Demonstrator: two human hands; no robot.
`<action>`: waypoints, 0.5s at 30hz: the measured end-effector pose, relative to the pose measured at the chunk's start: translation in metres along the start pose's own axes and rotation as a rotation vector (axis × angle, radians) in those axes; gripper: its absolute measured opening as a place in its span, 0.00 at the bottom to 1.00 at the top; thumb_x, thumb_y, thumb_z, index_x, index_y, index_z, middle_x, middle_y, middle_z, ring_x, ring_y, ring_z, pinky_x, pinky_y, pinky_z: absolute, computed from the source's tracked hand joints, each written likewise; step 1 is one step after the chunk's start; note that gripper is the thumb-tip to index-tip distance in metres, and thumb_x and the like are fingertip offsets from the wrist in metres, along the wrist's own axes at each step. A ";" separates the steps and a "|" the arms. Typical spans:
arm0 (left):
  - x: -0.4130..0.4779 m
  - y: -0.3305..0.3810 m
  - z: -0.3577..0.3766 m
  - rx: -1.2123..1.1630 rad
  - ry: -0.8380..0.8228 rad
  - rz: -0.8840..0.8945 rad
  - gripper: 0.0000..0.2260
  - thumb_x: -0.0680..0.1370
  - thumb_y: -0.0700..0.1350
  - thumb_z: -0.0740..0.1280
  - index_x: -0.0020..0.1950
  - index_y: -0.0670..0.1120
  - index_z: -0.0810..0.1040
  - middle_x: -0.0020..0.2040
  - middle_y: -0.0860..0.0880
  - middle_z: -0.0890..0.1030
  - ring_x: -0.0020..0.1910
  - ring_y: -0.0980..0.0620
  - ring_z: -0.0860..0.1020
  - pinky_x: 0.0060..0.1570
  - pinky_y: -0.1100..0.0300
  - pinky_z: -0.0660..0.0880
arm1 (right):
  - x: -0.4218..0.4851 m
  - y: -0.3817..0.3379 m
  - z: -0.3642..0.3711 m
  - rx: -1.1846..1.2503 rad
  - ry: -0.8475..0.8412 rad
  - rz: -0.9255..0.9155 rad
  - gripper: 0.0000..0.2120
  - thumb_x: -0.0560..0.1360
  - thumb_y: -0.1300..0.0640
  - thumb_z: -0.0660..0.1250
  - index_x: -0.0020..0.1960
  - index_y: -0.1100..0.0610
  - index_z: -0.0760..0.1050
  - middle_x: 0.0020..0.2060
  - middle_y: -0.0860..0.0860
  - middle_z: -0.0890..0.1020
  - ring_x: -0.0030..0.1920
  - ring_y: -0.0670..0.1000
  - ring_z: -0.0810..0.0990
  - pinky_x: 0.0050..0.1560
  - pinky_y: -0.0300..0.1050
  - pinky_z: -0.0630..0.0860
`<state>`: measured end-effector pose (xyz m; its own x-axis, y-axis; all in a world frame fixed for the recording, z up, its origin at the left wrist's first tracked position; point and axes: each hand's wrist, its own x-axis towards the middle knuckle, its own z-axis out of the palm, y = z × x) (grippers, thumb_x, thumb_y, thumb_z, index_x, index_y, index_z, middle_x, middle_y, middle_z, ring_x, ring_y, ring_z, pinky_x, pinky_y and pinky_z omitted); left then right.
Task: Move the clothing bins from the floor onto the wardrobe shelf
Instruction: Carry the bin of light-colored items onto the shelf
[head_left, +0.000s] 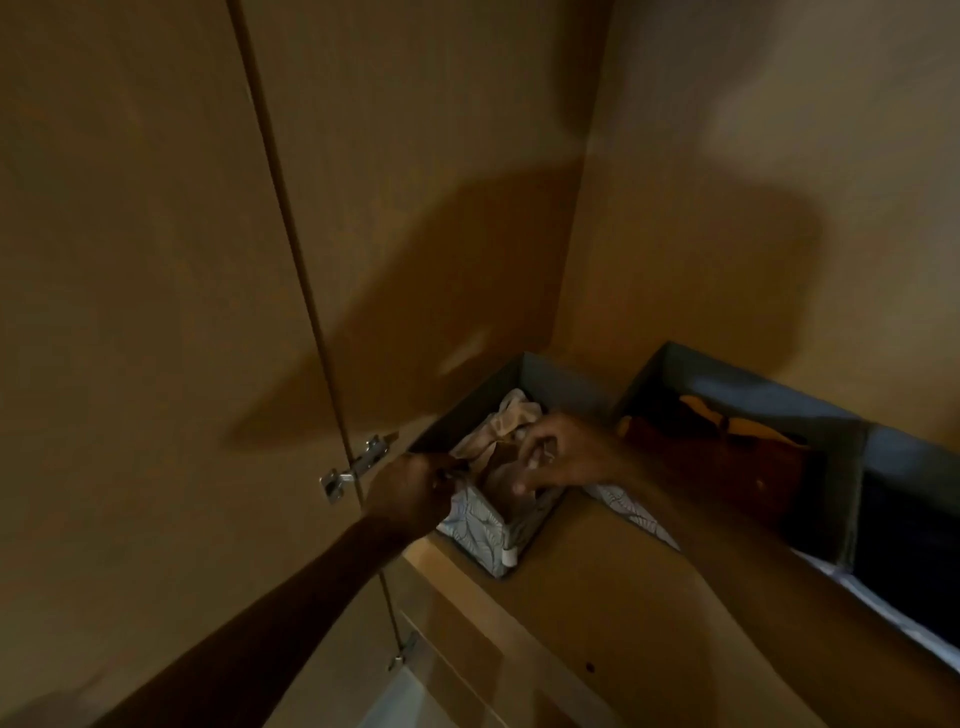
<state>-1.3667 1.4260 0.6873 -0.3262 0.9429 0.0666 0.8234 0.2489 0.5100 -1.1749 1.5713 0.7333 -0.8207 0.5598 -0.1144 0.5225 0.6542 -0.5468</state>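
Left hand (408, 491) is closed on the near rim of the leaf-patterned fabric bin (480, 525); right hand (566, 457) is held loosely open over its beige clothing (506, 428). The bin is seated on the wardrobe shelf (597, 582), beside two dark-lined bins (727, 447).

Head camera, close, angled down into dim wardrobe shelf (597, 587), seemingly.

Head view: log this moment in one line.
left hand: on bin rim | right hand: over cloth | bin: on shelf
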 end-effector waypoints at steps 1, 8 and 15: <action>0.008 0.001 0.000 0.035 0.001 0.009 0.12 0.77 0.45 0.66 0.58 0.55 0.82 0.47 0.50 0.85 0.33 0.56 0.76 0.31 0.64 0.68 | -0.001 -0.003 0.004 -0.006 -0.023 0.010 0.24 0.58 0.36 0.79 0.46 0.49 0.81 0.42 0.46 0.82 0.43 0.44 0.81 0.43 0.49 0.81; 0.054 -0.002 0.015 0.114 -0.001 0.170 0.15 0.77 0.47 0.64 0.63 0.53 0.80 0.49 0.47 0.85 0.44 0.44 0.82 0.41 0.56 0.76 | -0.005 -0.004 0.014 -0.194 0.046 0.051 0.18 0.60 0.37 0.77 0.41 0.49 0.81 0.39 0.44 0.82 0.39 0.42 0.79 0.36 0.39 0.75; 0.072 -0.014 0.029 -0.111 0.031 0.261 0.21 0.79 0.42 0.61 0.73 0.44 0.68 0.67 0.41 0.76 0.64 0.42 0.75 0.63 0.52 0.72 | -0.011 0.006 0.020 -0.268 0.351 0.212 0.09 0.68 0.50 0.75 0.43 0.55 0.82 0.47 0.48 0.80 0.49 0.50 0.79 0.39 0.36 0.67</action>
<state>-1.3885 1.4964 0.6600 -0.1254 0.9644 0.2329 0.8258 -0.0287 0.5633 -1.1673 1.5592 0.7150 -0.5865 0.8022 0.1118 0.7484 0.5895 -0.3041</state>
